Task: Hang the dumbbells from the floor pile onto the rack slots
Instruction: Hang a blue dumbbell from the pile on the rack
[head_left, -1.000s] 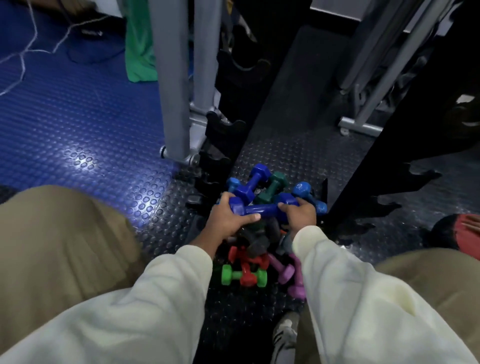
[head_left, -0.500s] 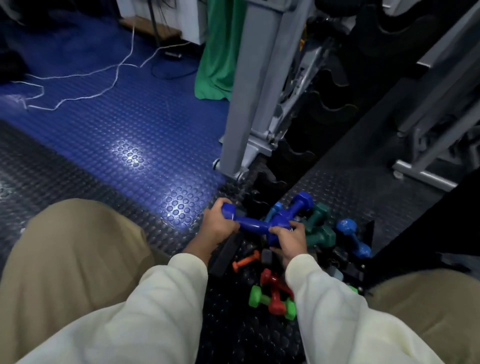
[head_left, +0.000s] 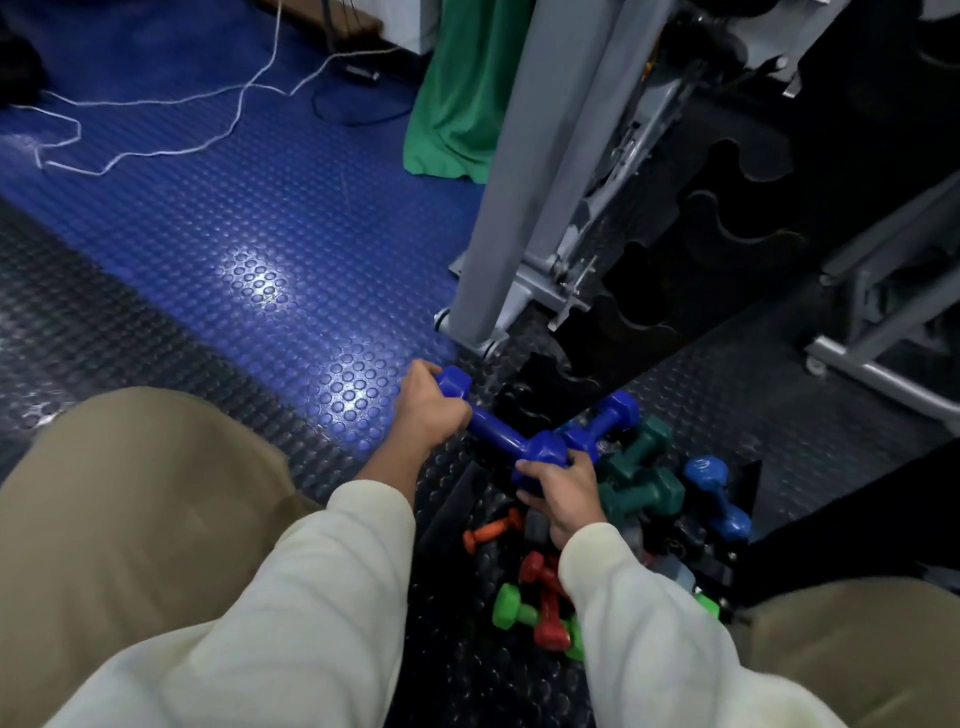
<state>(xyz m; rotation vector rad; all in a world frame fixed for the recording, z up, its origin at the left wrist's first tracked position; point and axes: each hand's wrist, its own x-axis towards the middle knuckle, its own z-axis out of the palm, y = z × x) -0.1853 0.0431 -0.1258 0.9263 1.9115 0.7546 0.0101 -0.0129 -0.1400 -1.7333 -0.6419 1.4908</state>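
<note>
**Carry the blue bar level into the lowest notch**

The left hand (head_left: 428, 410) grips the near head of a blue dumbbell (head_left: 493, 434), fingers curled round that end, while the right hand (head_left: 558, 486) clasps the other head from underneath, its fingers wrapped over the blue block. The dumbbell hangs between the two hands, tilted, just off the floor pile (head_left: 613, 499) and close in front of the black rack (head_left: 639, 332), whose scalloped slots climb away up and to the right.

Judged from this, the step is the carry from pile to slot. To do it well:

- Keep both hands out at the heads, so the handle stays bare; the handle is what must drop into the notch.
- Level the bar before it reaches the rack (a tilted bar would likely catch one lip and swing).
- Aim for the lowest slot, nearest the rack's foot; it looks vacant, though the dark moulding hides detail.
- A second blue dumbbell (head_left: 608, 421) lies touching or just behind the held one, on the rack side; lift clear of it first so it is not dragged along.
- Mind the grey post (head_left: 509, 208) left of the rack; the left elbow has little room there.
</note>
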